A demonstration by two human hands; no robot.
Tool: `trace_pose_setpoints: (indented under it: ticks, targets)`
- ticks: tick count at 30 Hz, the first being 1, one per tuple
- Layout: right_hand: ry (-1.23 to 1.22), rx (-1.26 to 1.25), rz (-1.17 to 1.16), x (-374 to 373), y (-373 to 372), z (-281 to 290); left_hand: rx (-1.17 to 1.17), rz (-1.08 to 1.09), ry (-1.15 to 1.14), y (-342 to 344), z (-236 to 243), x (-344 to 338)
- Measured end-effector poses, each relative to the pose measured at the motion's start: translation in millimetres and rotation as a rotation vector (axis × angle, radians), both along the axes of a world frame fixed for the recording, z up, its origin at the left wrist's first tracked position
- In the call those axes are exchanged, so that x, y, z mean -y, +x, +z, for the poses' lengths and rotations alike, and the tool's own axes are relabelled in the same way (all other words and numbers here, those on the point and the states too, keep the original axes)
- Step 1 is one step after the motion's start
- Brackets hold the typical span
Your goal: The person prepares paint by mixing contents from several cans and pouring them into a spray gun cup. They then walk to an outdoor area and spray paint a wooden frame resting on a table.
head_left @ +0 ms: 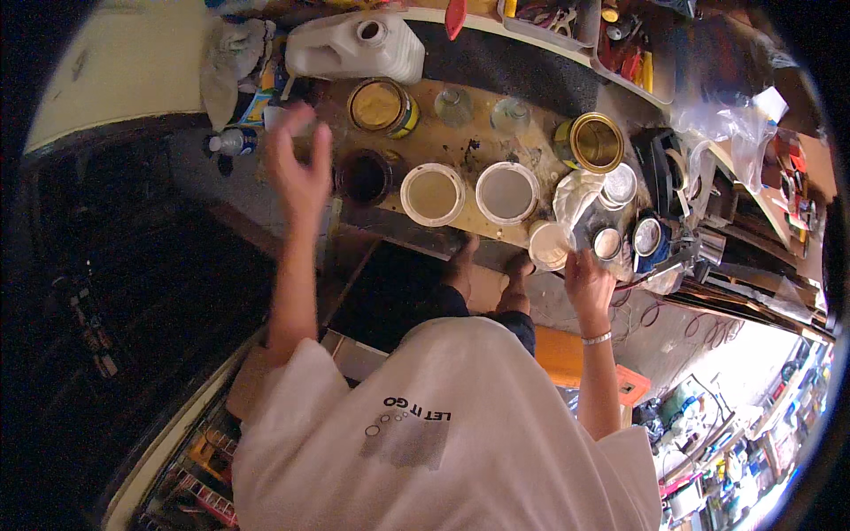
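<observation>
My left hand [301, 164] is raised over the left end of the workbench, smeared by motion. Its thumb stands apart from its fingers and nothing shows between them. Beside it are a dark round container [365, 177] and an open can [382, 108] with a tan inside. At the bench's near right edge, my right hand [590, 285] has its fingers closed at the side of a small white cup [549, 246]. Just beyond the cup lies crumpled whitish cloth or plastic [577, 196]. Two white-rimmed tubs, one beige inside [432, 195] and one grey [507, 193], stand between my hands.
A white jug [354, 49] lies on its side at the back left. Two clear glass jars [453, 106] and a gold-coloured open can [595, 143] stand farther back. Small open tins [647, 236] crowd the right end. Tool trays [553, 19] line the back.
</observation>
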State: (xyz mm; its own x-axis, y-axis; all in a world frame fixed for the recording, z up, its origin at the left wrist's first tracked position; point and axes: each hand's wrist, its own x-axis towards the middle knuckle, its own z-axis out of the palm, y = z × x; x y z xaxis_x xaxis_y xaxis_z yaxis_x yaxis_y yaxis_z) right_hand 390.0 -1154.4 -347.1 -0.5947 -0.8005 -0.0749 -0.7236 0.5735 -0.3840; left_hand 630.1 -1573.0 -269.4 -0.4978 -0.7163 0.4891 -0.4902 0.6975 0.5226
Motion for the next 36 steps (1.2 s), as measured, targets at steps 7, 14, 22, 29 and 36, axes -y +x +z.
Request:
trace_pose_setpoints:
  ticks: [7, 14, 22, 29, 36]
  targets:
    - [0.012, -0.05, -0.047, 4, 5, -1, 0.514, -0.341, -0.184, -38, -2, 179]
    - [-0.122, -0.031, -0.126, 12, 14, 2, 0.579, -0.435, -0.08, -57, -8, 211]
    - [-0.088, -0.021, -0.11, 12, 16, 6, 0.56, -0.417, -0.133, -60, 43, 202]
    - [-0.07, 0.054, -0.044, 8, 15, 6, 0.523, -0.393, -0.139, -54, 120, 195]
    - [-0.098, 0.09, 0.059, 4, 4, 1, 0.515, -0.267, -0.179, -17, 206, 142]
